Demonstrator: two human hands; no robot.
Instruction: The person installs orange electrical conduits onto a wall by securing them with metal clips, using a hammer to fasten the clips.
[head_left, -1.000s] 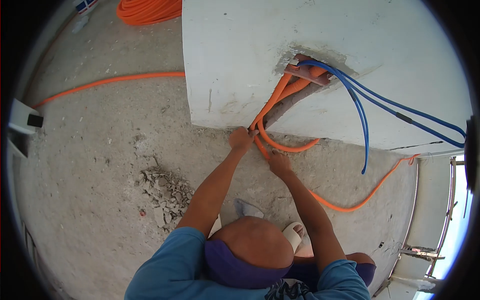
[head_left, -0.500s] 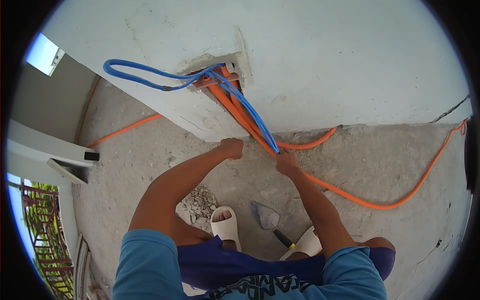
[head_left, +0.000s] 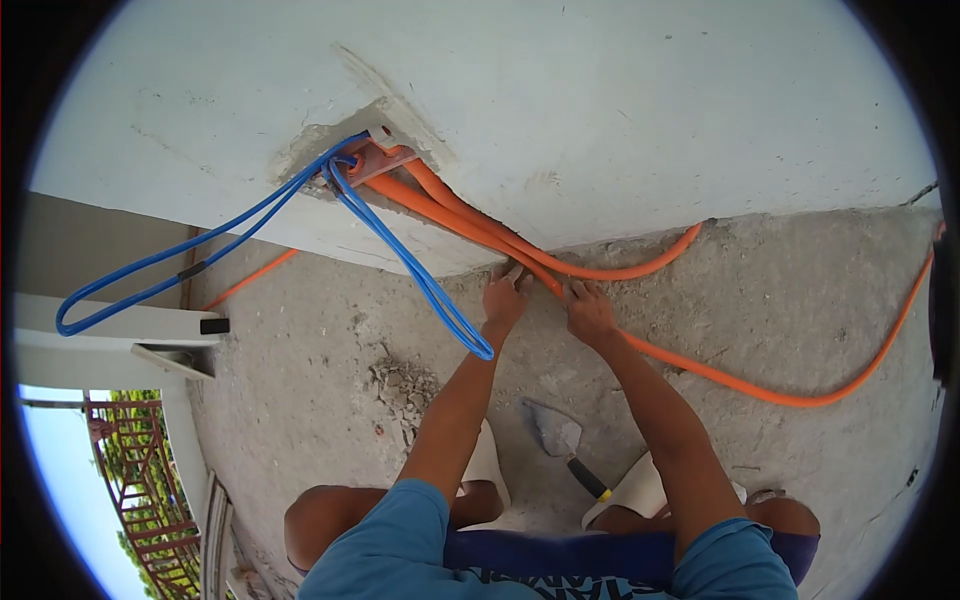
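- In the head view, the left hand (head_left: pixel 505 297) is at the foot of the wall (head_left: pixel 620 120), its fingertips up against the lower edge of the long orange conduit (head_left: pixel 770 396); whether they pinch it cannot be told.
- The right hand (head_left: pixel 591 312) is just beside it, farther along the same conduit, with its fingers curled and closed around it.
- The long orange conduit slants down from the reddish box (head_left: pixel 383 163) in the wall, passes the left hand, runs through the right hand and sweeps across the floor (head_left: pixel 720 480) in a wide curve to the right.
- A short orange conduit (head_left: pixel 630 272) comes down beside the long one, then bends away above the right hand and ends near the base of the wall.
- Two blue loops (head_left: pixel 425 280) hang out of the box: one reaches far left and carries a dark band (head_left: pixel 191 270), the other droops so that its end appears by the left forearm.
- A trowel (head_left: pixel 555 427) lies on the floor between the two pale sandals (head_left: pixel 486 465), its dark, yellow-tipped handle pointing toward the right foot.
- A heap of rubble (head_left: pixel 402 388) lies left of the left forearm.
- At the far left, a reddish metal frame (head_left: pixel 150 490) stands outside, before greenery.
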